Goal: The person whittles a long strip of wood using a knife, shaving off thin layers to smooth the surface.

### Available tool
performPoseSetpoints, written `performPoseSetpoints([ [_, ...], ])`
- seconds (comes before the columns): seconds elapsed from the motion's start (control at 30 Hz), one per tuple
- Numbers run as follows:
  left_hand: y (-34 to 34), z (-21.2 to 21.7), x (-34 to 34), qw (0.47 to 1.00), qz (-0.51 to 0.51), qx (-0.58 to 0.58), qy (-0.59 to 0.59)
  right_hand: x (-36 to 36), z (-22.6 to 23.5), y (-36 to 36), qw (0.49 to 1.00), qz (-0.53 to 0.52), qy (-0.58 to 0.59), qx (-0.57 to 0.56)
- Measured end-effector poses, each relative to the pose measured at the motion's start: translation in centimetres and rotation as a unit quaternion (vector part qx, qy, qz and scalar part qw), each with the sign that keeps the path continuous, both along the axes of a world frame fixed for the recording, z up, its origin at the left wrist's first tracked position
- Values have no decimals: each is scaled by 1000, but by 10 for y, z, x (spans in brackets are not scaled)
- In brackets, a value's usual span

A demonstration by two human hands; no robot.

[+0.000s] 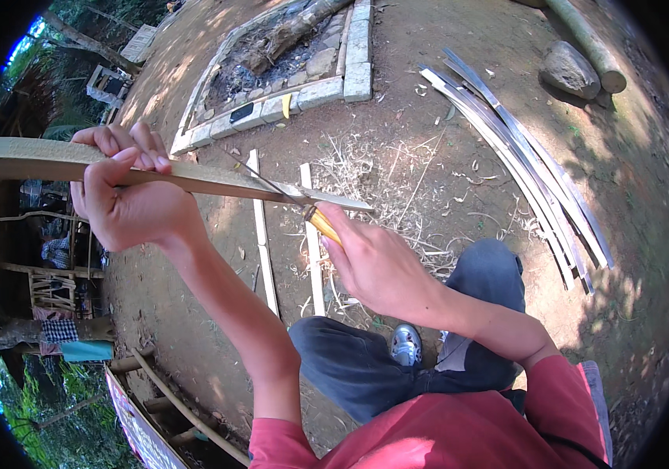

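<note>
A long, pale bamboo strip (217, 180) runs from the left rim of the view to a thinned, pointed end near the middle. My left hand (135, 187) is closed around it, with the fingers over its upper edge and the thumb bent on the near side. In my right hand (385, 262) is a knife (323, 224) with a yellow handle. Its thin dark blade lies across the strip close to the pointed end and slants up to the left. My right thumb and fingers wrap the handle, partly hiding it.
Wood shavings (358, 176) litter the ground below my hands, beside two pale strips (262, 234). A bundle of long strips (526, 160) lies at right. Farther off are a rock (569, 70), a log (592, 43) and a stone-edged fire pit (358, 66) with a dark phone-like object (241, 112).
</note>
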State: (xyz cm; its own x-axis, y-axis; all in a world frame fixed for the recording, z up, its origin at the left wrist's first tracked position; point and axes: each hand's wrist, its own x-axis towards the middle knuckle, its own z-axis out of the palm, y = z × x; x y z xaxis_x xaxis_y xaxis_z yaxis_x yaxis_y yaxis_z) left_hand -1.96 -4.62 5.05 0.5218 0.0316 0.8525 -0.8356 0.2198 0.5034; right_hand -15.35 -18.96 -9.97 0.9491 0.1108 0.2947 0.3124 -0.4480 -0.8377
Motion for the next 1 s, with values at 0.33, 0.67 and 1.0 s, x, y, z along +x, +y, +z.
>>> performPoseSetpoints([
  [0.33, -6, 5, -11, 996, -54, -9, 69, 14, -26, -8, 998, -3, 57, 3],
  [0.67, -5, 6, -11, 996, -33, 4, 81, 3, 2, -3, 998, -3, -36, 49],
  [1.0, -1, 4, -17, 995, -69, 4, 71, 15, -57, -2, 999, -15, 24, 38],
])
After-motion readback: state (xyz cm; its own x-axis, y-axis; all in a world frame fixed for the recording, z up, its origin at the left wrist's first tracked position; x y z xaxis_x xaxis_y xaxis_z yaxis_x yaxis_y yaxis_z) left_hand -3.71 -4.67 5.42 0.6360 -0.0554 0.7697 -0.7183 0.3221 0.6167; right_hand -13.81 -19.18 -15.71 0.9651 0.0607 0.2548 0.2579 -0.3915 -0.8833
